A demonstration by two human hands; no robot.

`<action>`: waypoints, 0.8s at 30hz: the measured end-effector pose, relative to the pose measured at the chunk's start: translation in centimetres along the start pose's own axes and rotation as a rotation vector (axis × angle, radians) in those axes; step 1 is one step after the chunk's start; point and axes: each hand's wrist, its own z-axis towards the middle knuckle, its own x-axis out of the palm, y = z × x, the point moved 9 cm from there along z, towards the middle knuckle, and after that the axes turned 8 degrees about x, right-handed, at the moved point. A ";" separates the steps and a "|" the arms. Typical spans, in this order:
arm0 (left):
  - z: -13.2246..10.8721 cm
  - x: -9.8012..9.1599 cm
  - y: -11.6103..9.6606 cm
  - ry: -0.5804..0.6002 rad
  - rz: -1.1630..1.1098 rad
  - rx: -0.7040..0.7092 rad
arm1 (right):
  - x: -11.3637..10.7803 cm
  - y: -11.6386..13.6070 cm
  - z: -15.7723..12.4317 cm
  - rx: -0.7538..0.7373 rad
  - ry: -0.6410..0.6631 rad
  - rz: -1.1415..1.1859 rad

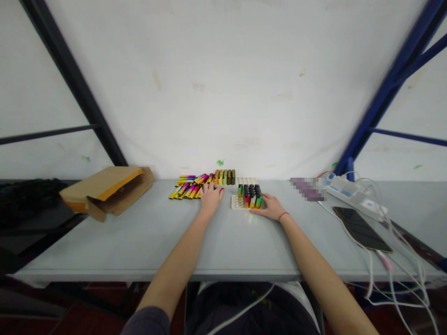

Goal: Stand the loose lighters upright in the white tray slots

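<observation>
My left hand [210,197] is at the right end of a loose pile of lighter-like tubes [186,190], coloured yellow, pink and purple. Its fingers bend down among them, and something small and dark shows by the fingertips, too small to name. My right hand [270,208] grips the right side of a white tray [238,203], thumb along its front edge and fingers round the far side. Upright tubes with black tops [252,197] fill the tray's right part in rows. A single green-yellow tube [240,190] stands at its back left; bare slots show in front of it.
Behind stand rows of orange, yellow and brown tubes [225,177], beside another white tray [246,181]. An open cardboard box [108,188] lies at the left. To the right are a phone [361,228], a power strip [356,195] and loose white cables [393,232].
</observation>
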 end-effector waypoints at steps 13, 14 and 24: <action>-0.6 2.1 -2.3 0.140 0.001 0.064 | 0.2 -0.2 0.1 0.003 0.007 0.010; -0.6 2.1 -2.2 0.136 -0.006 0.049 | 0.2 -0.2 0.1 0.002 0.009 0.009; 0.7 1.9 0.1 -0.139 -0.673 -0.080 | 0.1 -0.1 0.0 -0.005 -0.002 0.007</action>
